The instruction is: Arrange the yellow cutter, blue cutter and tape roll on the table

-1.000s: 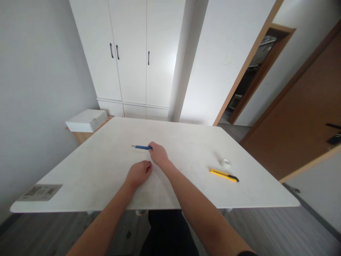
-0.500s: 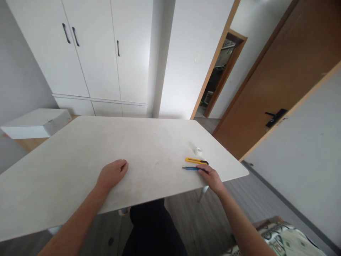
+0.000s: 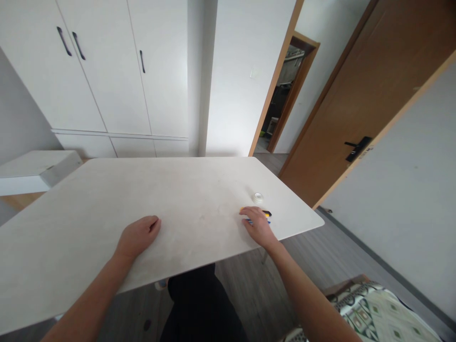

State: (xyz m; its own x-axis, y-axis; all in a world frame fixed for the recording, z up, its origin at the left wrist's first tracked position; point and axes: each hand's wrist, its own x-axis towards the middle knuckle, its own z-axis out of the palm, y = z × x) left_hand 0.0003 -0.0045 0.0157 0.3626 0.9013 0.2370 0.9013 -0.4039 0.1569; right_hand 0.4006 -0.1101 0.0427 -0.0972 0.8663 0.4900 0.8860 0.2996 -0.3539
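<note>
My right hand lies near the table's right front edge, its fingers stretched flat over a blue pen and a yellow utility knife. The two lie side by side, and only their right ends show past the hand. A small roll of clear tape sits just beyond them. My left hand rests on the white table at the front middle, with its fingers curled in and nothing in it.
A white box stands on a low wooden stand left of the table. White cupboards fill the back wall. A brown door and an open doorway are at right. A patterned cushion is at lower right.
My right hand carried the blue pen from the table's middle to the right, set it beside the yellow knife, and now covers both. My view turned right. The left hand stayed put.
</note>
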